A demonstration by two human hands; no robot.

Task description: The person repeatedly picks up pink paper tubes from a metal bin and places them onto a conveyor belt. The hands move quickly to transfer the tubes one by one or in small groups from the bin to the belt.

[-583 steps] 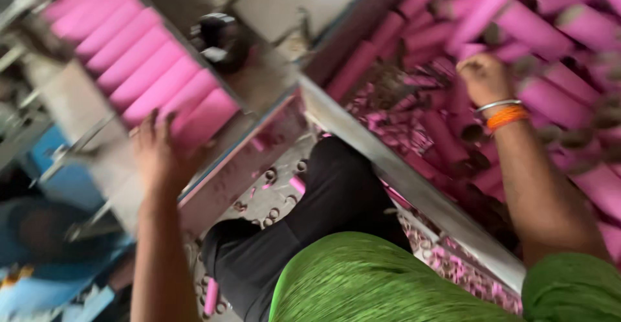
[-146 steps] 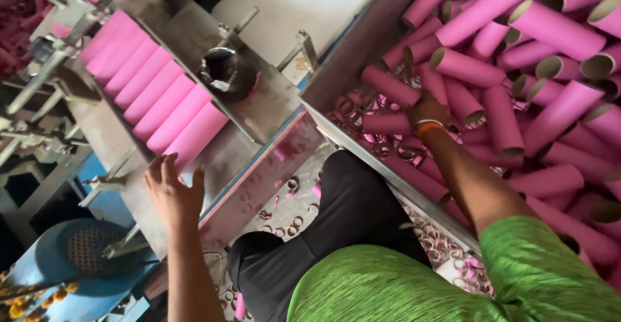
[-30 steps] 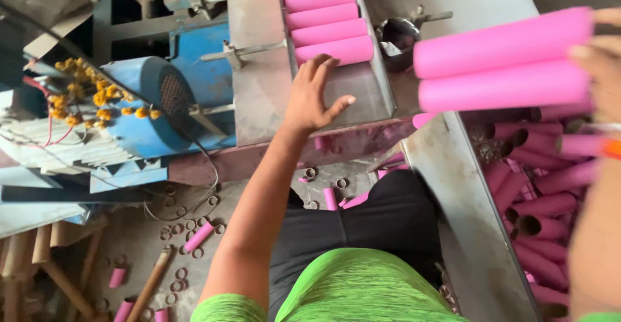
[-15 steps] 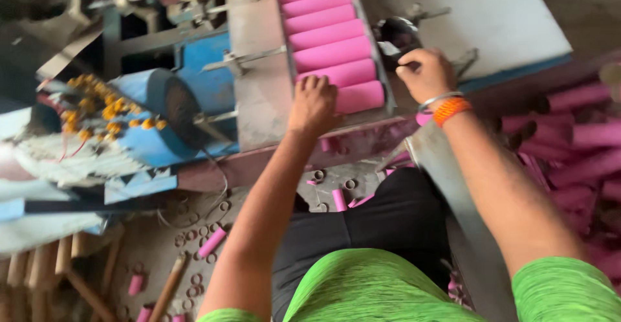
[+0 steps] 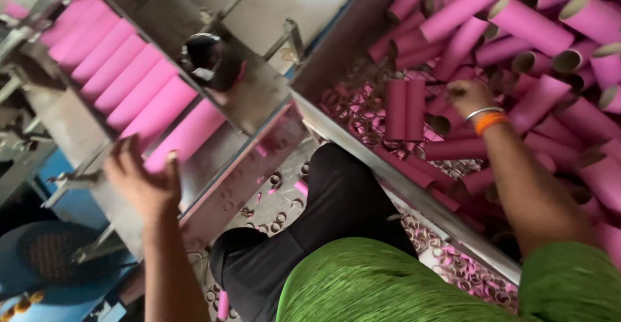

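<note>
right hand [image 5: 467, 95] back in tube bin [image 5: 336, 76] — left hand [image 5: 143, 181] | tray tubes [image 5: 139, 92]

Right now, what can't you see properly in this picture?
Head view:
- Right hand among the pink cardboard tubes: fingers blurred, grip unclear.
- Left hand at the grey metal chute: seen from behind, palm hidden.
- Row of pink tubes on the chute: cut off by the top-left edge.
- Dark round part: blurred.

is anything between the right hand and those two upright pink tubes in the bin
Nothing visible. The right hand sits right beside the two pink tubes, with only a thin dark gap between; whether its fingers touch them is unclear.
</note>
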